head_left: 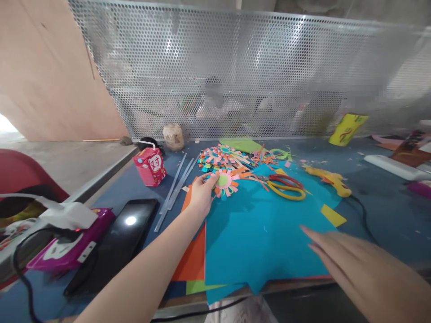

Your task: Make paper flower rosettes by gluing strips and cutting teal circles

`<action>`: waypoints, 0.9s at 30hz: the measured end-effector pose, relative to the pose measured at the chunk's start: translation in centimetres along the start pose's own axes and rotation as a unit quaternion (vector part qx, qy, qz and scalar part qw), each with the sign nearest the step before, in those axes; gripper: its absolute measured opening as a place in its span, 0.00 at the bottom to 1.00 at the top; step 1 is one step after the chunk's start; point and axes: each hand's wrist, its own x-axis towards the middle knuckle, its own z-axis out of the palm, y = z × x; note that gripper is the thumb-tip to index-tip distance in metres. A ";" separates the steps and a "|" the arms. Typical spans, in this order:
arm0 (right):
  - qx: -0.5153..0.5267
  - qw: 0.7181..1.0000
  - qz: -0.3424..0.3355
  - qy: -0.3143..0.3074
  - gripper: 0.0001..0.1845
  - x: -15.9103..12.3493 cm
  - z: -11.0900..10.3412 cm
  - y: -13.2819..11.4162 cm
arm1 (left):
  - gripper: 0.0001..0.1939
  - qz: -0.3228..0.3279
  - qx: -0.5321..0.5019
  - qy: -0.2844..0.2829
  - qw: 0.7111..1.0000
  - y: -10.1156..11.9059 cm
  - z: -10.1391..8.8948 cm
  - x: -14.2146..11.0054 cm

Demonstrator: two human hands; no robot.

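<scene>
My left hand (202,194) reaches forward and pinches the edge of a paper flower (225,182) with pink and orange petals and a green centre. The flower lies at the far edge of a large blue paper sheet (259,233). My right hand (340,255) hovers flat over the blue sheet's right side, fingers stretched out, holding nothing. Behind the flower is a heap of several more paper flowers (220,158). Scissors (286,186) with red and yellow handles rest on the blue sheet.
An orange sheet (192,260) and a green one lie under the blue paper. A yellow glue gun (332,179) with cord, glue sticks (177,186), a red drink carton (150,166), a black phone (117,242) and a pink device (72,244) sit around. A perforated metal screen (235,72) closes the back.
</scene>
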 end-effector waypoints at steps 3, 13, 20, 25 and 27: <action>-0.073 0.993 -0.090 0.001 0.22 1.7 1.4 -0.1 | 0.12 -0.004 -0.002 0.002 1.000 0.1 0.0 -0.1; 0.046 0.994 -0.093 -0.036 0.22 3.2 4.3 -2.2 | 0.11 -0.005 -0.002 0.006 1.000 0.3 0.1 -0.1; 0.318 0.934 0.151 -0.064 0.07 2.7 5.0 -1.1 | 0.10 -0.009 -0.003 0.002 1.000 0.4 0.1 -0.3; 0.636 0.694 0.321 -0.107 0.06 3.7 1.5 1.9 | 0.11 -0.008 -0.008 -0.004 1.000 0.3 0.1 -0.2; 0.682 0.630 0.355 -0.111 0.09 3.5 0.0 3.6 | 0.11 -0.008 -0.009 -0.004 1.000 0.3 0.1 -0.3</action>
